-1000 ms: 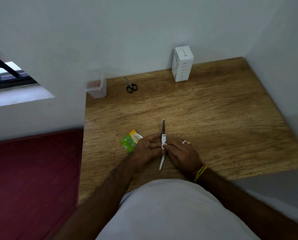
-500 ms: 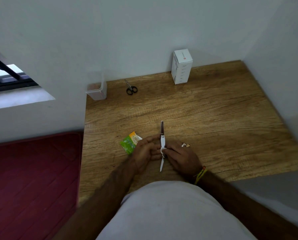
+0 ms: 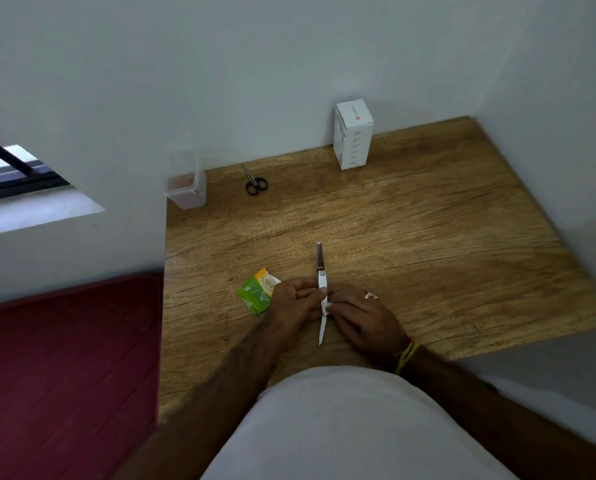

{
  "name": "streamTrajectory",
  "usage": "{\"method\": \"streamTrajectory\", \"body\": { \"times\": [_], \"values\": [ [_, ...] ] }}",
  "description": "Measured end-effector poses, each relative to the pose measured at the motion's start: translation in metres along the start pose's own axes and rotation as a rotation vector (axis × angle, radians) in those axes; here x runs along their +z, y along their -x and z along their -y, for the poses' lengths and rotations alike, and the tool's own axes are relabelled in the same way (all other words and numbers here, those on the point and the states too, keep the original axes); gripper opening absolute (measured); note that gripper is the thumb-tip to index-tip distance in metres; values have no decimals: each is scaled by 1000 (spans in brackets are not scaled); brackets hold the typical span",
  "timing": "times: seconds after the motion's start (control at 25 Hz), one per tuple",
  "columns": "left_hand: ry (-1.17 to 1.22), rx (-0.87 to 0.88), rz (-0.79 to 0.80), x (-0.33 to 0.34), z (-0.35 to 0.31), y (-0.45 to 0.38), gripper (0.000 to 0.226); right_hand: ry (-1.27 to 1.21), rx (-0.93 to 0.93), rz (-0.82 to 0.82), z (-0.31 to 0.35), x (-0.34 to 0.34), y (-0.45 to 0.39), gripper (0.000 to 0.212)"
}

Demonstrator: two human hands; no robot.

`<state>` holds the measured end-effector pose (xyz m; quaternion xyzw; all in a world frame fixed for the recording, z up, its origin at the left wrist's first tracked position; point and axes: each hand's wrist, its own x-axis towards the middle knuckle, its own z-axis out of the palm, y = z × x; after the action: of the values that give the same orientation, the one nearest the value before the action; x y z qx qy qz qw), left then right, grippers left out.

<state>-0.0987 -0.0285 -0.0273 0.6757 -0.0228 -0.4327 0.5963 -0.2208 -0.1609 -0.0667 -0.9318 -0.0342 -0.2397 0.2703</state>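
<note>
A long thin metal tool (image 3: 320, 271), like an opened folding knife, lies lengthwise over the wooden table (image 3: 410, 237), brown end away from me, pale blade end toward me. Something small and white (image 3: 325, 304) is around its middle. My left hand (image 3: 294, 301) pinches the tool from the left. From the right, my right hand (image 3: 362, 318) pinches the white piece at the tool. A torn green and yellow sachet (image 3: 258, 292) lies just left of my left hand.
Small black scissors (image 3: 255, 181) lie near the back wall. A clear plastic container (image 3: 187, 188) stands at the table's back left corner, a white box (image 3: 353, 135) at the back. A tiny scrap (image 3: 372, 296) lies by my right hand. A red mat (image 3: 64, 375) covers the floor on the left.
Both hands stay on the tool; my fingers shift slightly around the white piece. The view has tilted a little.
</note>
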Motion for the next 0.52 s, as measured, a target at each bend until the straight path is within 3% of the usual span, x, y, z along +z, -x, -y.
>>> {"method": "streamTrajectory", "body": {
  "times": [0.16,0.52],
  "values": [
    [31,47,-111,9,-3,-4,21,-71,219,-168,-3,-4,-1,20],
    [8,110,-94,15,-6,-19,23,68,86,-20,-4,3,-3,19]
  ]
}}
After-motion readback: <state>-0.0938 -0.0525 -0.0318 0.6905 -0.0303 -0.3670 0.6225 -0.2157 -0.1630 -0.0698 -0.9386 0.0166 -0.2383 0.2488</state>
